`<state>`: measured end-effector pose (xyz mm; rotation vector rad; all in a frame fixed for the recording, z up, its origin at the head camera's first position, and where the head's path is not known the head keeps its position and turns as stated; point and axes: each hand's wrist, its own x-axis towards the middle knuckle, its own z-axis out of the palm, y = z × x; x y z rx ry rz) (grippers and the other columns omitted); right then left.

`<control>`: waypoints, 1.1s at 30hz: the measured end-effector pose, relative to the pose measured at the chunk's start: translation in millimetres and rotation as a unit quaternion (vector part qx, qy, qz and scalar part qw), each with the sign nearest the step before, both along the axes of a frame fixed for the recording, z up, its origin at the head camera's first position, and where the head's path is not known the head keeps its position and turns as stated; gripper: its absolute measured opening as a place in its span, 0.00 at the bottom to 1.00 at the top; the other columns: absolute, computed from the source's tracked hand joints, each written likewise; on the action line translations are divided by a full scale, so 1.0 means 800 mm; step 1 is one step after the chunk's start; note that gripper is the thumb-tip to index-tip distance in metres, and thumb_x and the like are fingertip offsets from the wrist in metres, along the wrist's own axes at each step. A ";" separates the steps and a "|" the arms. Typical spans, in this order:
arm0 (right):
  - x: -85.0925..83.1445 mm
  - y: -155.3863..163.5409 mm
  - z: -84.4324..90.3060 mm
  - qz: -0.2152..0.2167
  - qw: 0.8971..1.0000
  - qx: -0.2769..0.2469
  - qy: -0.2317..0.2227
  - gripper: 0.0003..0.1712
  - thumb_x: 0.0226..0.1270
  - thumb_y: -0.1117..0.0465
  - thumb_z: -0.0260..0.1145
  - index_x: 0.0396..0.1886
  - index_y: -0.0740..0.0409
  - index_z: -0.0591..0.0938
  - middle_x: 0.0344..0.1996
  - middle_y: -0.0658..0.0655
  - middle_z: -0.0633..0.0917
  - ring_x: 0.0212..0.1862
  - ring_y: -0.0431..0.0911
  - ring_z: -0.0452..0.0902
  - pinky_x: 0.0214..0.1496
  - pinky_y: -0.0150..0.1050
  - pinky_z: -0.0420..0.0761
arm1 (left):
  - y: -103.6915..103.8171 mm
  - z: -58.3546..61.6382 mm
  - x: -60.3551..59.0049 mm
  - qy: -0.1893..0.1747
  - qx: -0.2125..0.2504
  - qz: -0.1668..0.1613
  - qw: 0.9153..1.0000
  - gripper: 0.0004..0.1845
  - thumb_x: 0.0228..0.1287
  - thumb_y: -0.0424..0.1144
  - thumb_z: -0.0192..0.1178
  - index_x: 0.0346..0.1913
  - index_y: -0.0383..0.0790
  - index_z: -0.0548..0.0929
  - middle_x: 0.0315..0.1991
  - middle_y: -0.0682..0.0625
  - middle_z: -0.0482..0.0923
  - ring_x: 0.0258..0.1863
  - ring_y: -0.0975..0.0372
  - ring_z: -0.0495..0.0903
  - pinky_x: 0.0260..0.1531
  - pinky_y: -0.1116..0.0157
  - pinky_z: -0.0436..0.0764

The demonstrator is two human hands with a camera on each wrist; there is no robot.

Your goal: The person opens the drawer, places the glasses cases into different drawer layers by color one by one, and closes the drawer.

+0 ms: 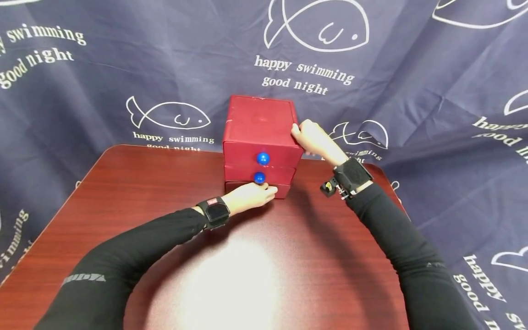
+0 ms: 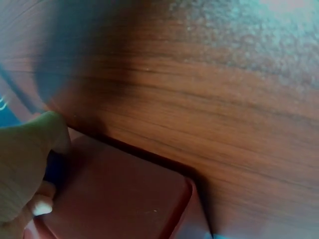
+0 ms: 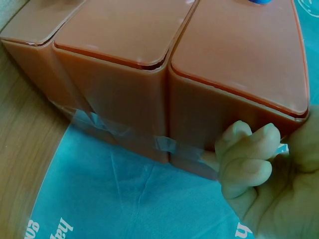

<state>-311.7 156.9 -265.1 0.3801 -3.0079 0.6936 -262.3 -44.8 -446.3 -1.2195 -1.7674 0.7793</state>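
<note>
Drawer box at table far edge; left hand pinches bottom knob, right hand grips top corner.

1. I see both my arms in long black sleeves, snug down to the wrists.
2. My left sleeve carries faint grey lettering on the upper arm; I cannot read it.
3. A black strap sits on my left wrist, with a small red patch on top.
4. My right wrist wears a bulkier black strap; a small black block with a yellow spot hangs off its near side.
5. My right sleeve shows a tiny pale mark, too small to read.
</note>
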 end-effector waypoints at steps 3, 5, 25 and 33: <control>-0.001 0.001 0.000 0.000 1.000 0.000 -0.001 0.26 0.76 0.55 0.46 0.16 0.59 0.73 0.05 0.52 0.74 0.10 0.49 0.76 0.13 0.36 0.73 | 0.001 0.000 -0.001 0.002 -0.004 0.002 1.000 0.05 0.67 0.38 0.67 0.35 0.49 0.81 0.38 0.55 0.70 0.30 0.65 0.73 0.23 0.77 0.66; -0.001 0.002 0.000 -0.002 1.000 0.001 -0.003 0.26 0.76 0.55 0.46 0.16 0.58 0.73 0.05 0.51 0.74 0.09 0.48 0.76 0.14 0.36 0.73 | 0.003 -0.001 -0.001 -0.008 0.001 0.004 1.000 0.04 0.68 0.38 0.66 0.35 0.48 0.81 0.38 0.55 0.70 0.31 0.65 0.73 0.23 0.77 0.67; 0.003 0.004 -0.002 -0.018 1.000 -0.020 0.005 0.27 0.77 0.51 0.49 0.17 0.59 0.75 0.07 0.55 0.77 0.16 0.56 0.82 0.16 0.35 0.75 | 0.007 0.016 0.034 -0.205 0.149 0.036 0.967 0.06 0.60 0.40 0.71 0.35 0.44 0.84 0.40 0.50 0.76 0.33 0.59 0.79 0.22 0.69 0.79; 0.025 0.017 -0.011 -0.049 0.986 -0.091 0.134 0.25 0.75 0.48 0.56 0.57 0.63 0.82 0.47 0.65 0.86 0.50 0.58 0.81 0.56 0.53 0.79 | -0.023 0.068 0.066 -0.388 0.265 0.026 0.882 0.13 0.65 0.43 0.68 0.45 0.39 0.81 0.36 0.48 0.79 0.29 0.57 0.81 0.33 0.61 0.85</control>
